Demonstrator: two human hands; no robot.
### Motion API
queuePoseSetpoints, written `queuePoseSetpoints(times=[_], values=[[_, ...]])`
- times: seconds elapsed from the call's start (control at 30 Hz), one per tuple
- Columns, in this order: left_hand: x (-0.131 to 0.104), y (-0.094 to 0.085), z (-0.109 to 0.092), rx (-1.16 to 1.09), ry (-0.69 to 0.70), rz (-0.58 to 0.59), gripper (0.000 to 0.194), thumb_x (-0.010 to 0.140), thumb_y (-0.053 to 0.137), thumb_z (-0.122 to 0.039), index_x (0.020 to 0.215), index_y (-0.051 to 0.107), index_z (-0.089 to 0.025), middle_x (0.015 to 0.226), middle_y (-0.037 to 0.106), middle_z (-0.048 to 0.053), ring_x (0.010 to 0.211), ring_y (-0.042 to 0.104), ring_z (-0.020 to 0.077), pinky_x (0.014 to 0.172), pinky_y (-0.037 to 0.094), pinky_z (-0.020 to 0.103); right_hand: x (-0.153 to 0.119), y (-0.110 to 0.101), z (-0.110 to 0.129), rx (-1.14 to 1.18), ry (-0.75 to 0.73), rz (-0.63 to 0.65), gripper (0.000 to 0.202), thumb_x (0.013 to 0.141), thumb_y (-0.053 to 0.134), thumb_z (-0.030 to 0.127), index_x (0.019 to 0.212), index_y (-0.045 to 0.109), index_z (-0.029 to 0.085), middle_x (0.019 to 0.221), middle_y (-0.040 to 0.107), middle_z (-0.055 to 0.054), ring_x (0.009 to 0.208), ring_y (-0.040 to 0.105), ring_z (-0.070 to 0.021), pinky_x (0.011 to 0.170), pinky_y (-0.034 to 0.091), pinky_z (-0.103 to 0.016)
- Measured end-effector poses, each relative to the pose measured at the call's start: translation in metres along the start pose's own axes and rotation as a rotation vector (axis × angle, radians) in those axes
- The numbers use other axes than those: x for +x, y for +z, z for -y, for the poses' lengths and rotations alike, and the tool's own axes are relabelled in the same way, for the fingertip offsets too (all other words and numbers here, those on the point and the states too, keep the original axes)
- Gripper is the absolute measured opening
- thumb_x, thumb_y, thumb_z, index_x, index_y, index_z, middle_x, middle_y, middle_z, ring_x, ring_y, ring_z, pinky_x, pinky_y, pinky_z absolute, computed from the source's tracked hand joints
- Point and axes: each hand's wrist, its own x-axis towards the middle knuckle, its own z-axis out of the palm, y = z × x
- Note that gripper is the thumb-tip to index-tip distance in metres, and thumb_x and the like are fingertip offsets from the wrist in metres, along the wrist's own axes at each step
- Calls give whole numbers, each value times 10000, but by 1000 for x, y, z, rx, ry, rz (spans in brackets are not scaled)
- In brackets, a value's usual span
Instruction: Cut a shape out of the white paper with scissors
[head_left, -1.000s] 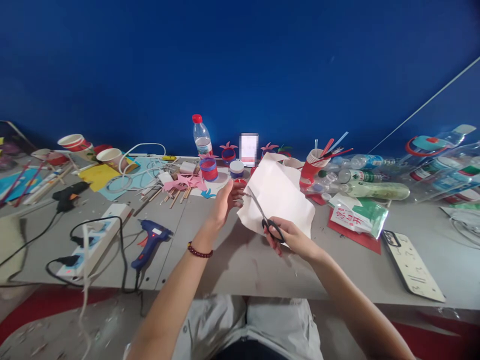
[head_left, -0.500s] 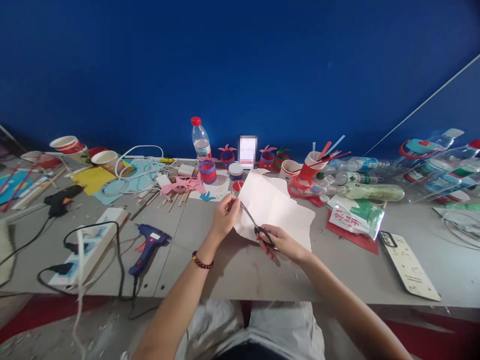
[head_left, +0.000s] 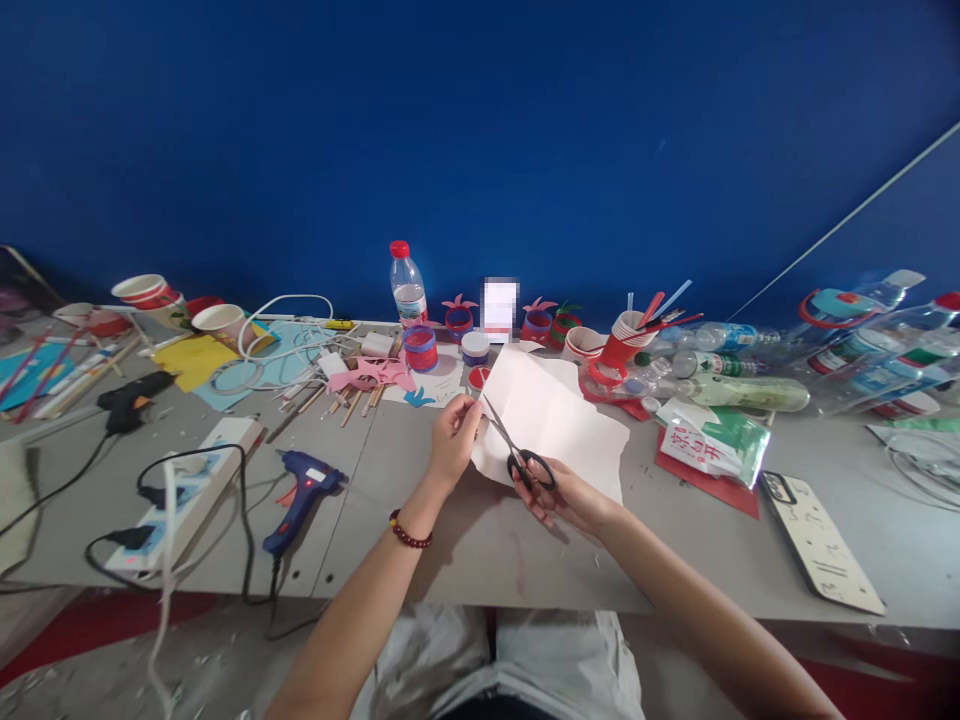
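Left hand (head_left: pixel 454 432): we pinched the white paper (head_left: pixel 559 400) at its left edge | Right hand (head_left: pixel 553 492): we gripped the scissors (head_left: pixel 498 428), 2 loops spread | Paper: over the table (head_left: pixel 487 565), ahead of us | Technique: we judged tautness, with fingertips clear of the blades, best.

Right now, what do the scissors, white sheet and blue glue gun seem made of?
Scissors: thin grey blades suggest metal; smooth black handles look plastic.
White sheet: matte, likely paper or thin card, given its wavy edge.
Blue glue gun: probably plastic, from its smooth, moulded-looking body.
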Motion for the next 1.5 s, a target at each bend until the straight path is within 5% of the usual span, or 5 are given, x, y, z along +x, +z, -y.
queuePoseSetpoints(times=[0.47,0.7,0.9,1.2,1.5], values=[[-4,7,1,-24,-29,-55,332,849,581,-414,638,429,-207,557,340,-60,494,320,86,478,286,224,6,0,14,-49,-44,145,624,793,530,772,878,550,154,649,580,0,435,519,-86,350,339,-175],[-9,9,10,32,8,-16,321,898,525,-384,655,409,-209,579,340,-54,536,321,99,534,303,238,4,-15,-6,7,-107,97,530,830,579,686,879,553,159,597,527,26,436,478,-79,380,355,-173],[-12,7,8,113,86,-17,268,880,521,-327,654,445,-205,597,351,-49,563,327,105,554,296,246,6,-17,-14,101,-54,212,527,847,548,691,932,539,170,681,540,12,505,540,-109,387,404,-193],[-12,8,6,194,-29,80,367,843,506,-324,593,262,-211,554,238,-61,531,255,96,521,227,244,6,-5,-9,152,-25,230,602,797,535,766,879,530,170,654,537,19,487,522,-99,411,469,-210],[-8,10,17,181,-43,102,425,869,535,-407,606,264,-212,563,252,-61,544,258,98,526,227,244,7,-10,-8,131,-2,222,600,817,499,768,898,525,175,682,533,22,480,553,-98,358,436,-186]])
